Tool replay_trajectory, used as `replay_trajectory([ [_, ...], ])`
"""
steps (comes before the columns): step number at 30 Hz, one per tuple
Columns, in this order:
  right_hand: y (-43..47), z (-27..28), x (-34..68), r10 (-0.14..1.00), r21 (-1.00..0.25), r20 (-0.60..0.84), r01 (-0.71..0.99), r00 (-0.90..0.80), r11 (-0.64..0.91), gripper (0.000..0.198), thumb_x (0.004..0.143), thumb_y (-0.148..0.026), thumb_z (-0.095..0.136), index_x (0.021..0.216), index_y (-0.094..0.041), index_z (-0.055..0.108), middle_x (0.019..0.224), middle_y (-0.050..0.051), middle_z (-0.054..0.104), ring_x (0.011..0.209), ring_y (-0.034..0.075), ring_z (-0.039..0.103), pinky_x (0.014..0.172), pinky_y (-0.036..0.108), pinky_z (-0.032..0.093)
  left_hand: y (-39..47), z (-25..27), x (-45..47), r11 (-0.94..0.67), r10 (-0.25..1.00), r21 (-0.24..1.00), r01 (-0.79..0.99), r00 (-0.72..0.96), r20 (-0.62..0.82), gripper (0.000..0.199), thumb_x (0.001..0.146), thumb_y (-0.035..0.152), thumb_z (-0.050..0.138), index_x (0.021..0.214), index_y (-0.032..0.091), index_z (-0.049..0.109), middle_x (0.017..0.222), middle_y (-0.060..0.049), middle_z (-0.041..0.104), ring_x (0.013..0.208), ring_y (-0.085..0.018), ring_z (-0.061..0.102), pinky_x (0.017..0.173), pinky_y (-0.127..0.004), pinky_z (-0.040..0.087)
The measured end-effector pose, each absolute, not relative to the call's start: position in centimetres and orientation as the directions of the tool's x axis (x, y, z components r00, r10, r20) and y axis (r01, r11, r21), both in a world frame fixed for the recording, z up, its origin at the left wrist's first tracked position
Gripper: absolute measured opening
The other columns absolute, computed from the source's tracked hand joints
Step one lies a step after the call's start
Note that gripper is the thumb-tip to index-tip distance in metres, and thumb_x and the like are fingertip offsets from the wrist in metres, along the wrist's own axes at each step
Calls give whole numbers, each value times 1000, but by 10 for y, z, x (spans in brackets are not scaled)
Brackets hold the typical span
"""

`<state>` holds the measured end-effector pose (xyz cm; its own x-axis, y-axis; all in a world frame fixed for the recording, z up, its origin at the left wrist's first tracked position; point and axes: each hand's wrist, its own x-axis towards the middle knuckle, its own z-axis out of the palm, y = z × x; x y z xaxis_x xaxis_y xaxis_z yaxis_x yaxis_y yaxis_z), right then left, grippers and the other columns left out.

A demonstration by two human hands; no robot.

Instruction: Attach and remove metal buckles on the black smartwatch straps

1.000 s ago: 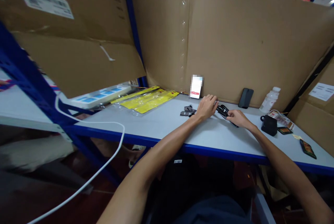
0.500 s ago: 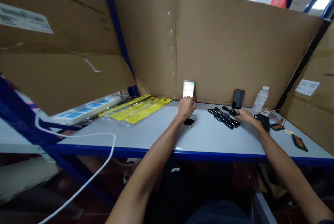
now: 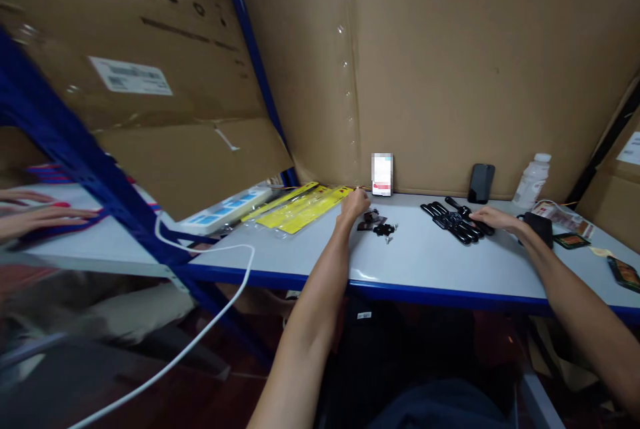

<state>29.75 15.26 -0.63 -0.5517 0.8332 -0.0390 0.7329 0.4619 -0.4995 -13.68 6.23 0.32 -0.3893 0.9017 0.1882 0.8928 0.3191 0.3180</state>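
My left hand [image 3: 355,204] is closed, its fingers curled at the right end of the yellow-topped clear packages [image 3: 305,208]. What it holds, if anything, is hidden. Just to its right lie small black parts [image 3: 384,230] and a few tiny silver pieces that look like screws [image 3: 389,240]. A phone with a lit screen [image 3: 383,176] leans upright on the cardboard behind. My right hand [image 3: 493,218] is closed, fingertips pinched on the end of a slim black handle-like piece [image 3: 456,205]. That piece rests over a pile of similar glossy black pieces [image 3: 457,226].
A dark phone [image 3: 481,183] and a plastic bottle [image 3: 532,180] stand at the back right. Beside my right wrist are a black pouch-like item [image 3: 539,228] and flat dark packets [image 3: 571,240]. A white power strip [image 3: 227,209] and cable [image 3: 220,309] lie left. Another person's hands [image 3: 43,212] work beyond the blue post.
My left hand has come down and left from the lit phone, uncovering its screen and more of the black parts. My right hand stays at the black pile. The view has swung left.
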Motion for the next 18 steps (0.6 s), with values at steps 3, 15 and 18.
replay_trajectory([
  [3,153,-6,296,880,-383,-34,820,-473,426,53,95,-59,51,61,-19,58,55,3,55,55,16,48,55,28,35,61,1,-134,303,924,283,910,-353,149,26,86,22,61,105,21,80,117,-13,78,110,-27,71,87,-29,52],
  [15,111,14,267,898,-58,154,904,-412,425,40,101,-49,52,83,-21,73,88,10,75,85,23,68,66,29,36,44,8,-99,301,949,106,948,-308,62,43,80,48,74,105,13,79,116,-25,75,110,-40,70,89,-40,53],
  [18,93,17,249,824,-32,93,826,-558,563,40,97,-55,57,79,-22,71,81,6,73,78,21,66,63,29,34,41,10,-95,284,954,99,954,-291,67,38,78,38,74,106,13,79,113,-24,76,106,-37,71,87,-36,53],
])
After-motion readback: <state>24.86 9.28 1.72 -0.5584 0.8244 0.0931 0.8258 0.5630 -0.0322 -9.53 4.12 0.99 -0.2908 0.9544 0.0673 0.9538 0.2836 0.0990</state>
